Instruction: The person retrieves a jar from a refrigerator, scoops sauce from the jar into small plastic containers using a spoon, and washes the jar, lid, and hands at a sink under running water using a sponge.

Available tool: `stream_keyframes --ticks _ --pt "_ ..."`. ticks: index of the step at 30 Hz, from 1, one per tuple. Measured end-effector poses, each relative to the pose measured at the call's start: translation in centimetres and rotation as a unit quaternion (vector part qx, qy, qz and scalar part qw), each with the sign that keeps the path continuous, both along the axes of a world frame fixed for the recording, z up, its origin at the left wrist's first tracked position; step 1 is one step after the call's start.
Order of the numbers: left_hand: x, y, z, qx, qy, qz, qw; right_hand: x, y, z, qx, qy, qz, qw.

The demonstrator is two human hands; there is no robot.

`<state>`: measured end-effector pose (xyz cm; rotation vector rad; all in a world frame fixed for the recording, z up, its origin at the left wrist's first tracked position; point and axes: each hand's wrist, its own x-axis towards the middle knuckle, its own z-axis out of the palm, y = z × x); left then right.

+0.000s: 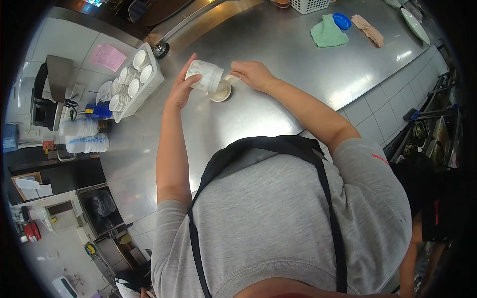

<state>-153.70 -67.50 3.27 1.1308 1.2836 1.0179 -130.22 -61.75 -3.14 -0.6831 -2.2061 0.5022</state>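
My left hand (182, 88) is wrapped around a white tub (204, 76), which is tipped on its side with its mouth toward the right. Right below that mouth, a small round bowl (221, 92) with pale contents stands on the steel counter. Just right of the tub's mouth is my right hand (252, 74), its fingers pinched together. A thin pale thing seems to stick out from them toward the bowl, too small to make out.
On the left, a white basket (155, 79) holds stacked small white bowls, with stacked plastic tubs (87, 143) nearby. A green cloth (329, 33), blue dish (342, 21), peach cloth (367, 31) and plate (415, 26) lie at the far right. Another person (428, 223) stands at right.
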Motion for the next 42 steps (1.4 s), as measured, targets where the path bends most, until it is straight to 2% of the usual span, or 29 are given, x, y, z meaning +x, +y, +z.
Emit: stream_keyframes --ticks 3,7,9,10,13,15,19,21,24,28,30,33,37,39,42 --pt "-0.4 -0.2 0.1 0.005 0.003 0.004 1.0 1.0 -0.9 -0.3 -0.039 -0.021 0.055 0.998" --pt "-1.0 -0.5 -0.6 -0.016 -0.019 0.008 1.0 1.3 -0.8 -0.3 -0.059 0.018 0.048 0.997" --pt "-0.9 -0.4 -0.8 -0.019 -0.015 0.006 1.0 0.4 -0.4 -0.5 0.027 0.014 -0.02 0.999" --pt "-0.9 -0.3 -0.8 -0.021 -0.01 0.006 1.0 0.5 -0.4 -0.8 0.027 0.014 -0.021 0.999" --pt "-1.1 -0.7 -0.6 -0.02 -0.009 0.022 1.0 1.3 -1.0 -0.8 -0.026 -0.017 0.039 0.999" --pt "-1.4 -0.7 -0.9 -0.022 -0.013 0.024 0.999 1.7 -1.4 -0.3 -0.114 0.023 0.064 0.991" --pt "-1.5 -0.2 -1.4 -0.02 -0.009 0.013 1.0 0.7 -0.9 -0.3 -0.059 0.004 -0.008 0.998" --pt "-1.2 -0.4 -1.1 -0.011 -0.01 0.008 1.0 1.2 -1.5 -0.2 -0.133 -0.014 0.07 0.988" --pt "-1.3 -0.5 -1.0 -0.007 -0.014 0.01 1.0 2.0 -1.6 0.3 -0.196 0.03 0.092 0.976" --pt "-0.9 -0.6 -0.6 -0.006 -0.009 0.005 1.0 1.3 -0.9 -0.4 -0.154 0.014 0.022 0.988" --pt "-0.9 -0.7 -0.4 0.004 -0.009 0.005 1.0 1.4 -1.2 -0.3 -0.198 0.021 0.083 0.977" --pt "-1.0 -0.8 -0.2 0.014 -0.022 0.012 1.0 1.7 -1.1 -0.4 -0.189 0.089 0.077 0.975" --pt "-0.9 -0.7 -0.4 0.007 -0.03 0.007 1.0 1.3 -0.4 -0.5 -0.175 0.027 0.031 0.984" --pt "-1.1 -0.6 -0.6 0.009 -0.033 0.01 0.999 1.6 -0.8 -0.5 -0.202 0.03 0.092 0.975" --pt "-1.1 -0.5 -0.8 0.01 -0.044 0.019 0.999 2.1 -0.6 -0.9 -0.209 0.041 0.085 0.973"
